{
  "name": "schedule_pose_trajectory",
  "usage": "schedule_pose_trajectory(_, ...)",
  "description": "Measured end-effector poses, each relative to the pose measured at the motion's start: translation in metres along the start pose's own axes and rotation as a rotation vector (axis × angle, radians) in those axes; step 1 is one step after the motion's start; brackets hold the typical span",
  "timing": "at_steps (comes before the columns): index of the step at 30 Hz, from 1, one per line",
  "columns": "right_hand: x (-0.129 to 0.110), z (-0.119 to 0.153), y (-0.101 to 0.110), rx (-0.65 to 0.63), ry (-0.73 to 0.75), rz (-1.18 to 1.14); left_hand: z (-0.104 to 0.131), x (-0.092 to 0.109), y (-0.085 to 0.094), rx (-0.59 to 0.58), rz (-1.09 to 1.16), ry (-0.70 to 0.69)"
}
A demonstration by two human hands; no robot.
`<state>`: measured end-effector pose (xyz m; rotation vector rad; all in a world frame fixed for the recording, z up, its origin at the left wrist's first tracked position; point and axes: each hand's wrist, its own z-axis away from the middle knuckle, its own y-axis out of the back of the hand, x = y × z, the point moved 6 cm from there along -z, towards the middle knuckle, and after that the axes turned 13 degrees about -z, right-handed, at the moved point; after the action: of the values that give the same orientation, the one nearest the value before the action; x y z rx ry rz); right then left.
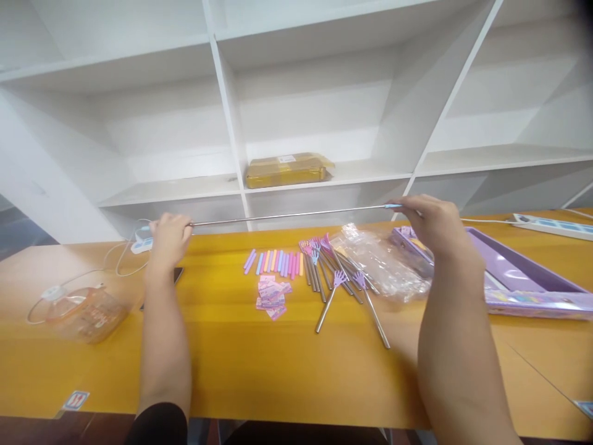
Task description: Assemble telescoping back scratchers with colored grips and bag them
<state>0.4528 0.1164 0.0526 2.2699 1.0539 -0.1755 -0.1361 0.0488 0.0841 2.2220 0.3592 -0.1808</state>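
Observation:
A telescopic back scratcher [287,215] is drawn out long and level above the table's far edge. At its thicker end, my left hand [170,238] is closed round the metal tube. My right hand [430,219] pinches the light blue end; the fingers hide most of that part. Below lie several short metal back scratchers [331,272] with purple, pink and blue hand-shaped heads, in a loose pile. Beside them is a row of pastel-coloured sleeves [275,262], in pink, purple, blue and orange. Small pink printed cards [272,296] lie nearer me.
Clear plastic wrap [384,262] and a purple tray-like box [523,259] are on the right. An orange transparent container [88,314] and white cables stand left. Behind is a white shelf [324,37] holding a taped brown package [287,171]. A power strip [556,227] sits far right.

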Motion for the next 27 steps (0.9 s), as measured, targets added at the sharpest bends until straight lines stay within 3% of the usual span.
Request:
schedule_pose_trajectory(5,0.017,0.006,0.007,0.016,-0.217,-0.008,-0.001,0.024,0.006,0.057,0.032,-0.010)
schedule_pose_trajectory(9,0.017,0.008,0.005,-0.002,-0.345,-0.053,0.002,0.023,0.011,0.158,0.017,0.125)
schedule_pose_trajectory(18,0.017,0.007,0.003,0.104,-0.332,-0.240,0.008,0.017,0.014,0.248,0.035,0.294)
schedule_pose_trajectory(23,0.015,0.006,0.006,0.174,-0.343,-0.171,0.007,0.011,0.019,0.274,0.083,0.230)
schedule_pose_trajectory(27,0.015,0.003,0.011,0.214,-0.270,0.033,0.003,0.000,0.016,0.270,0.157,0.168)
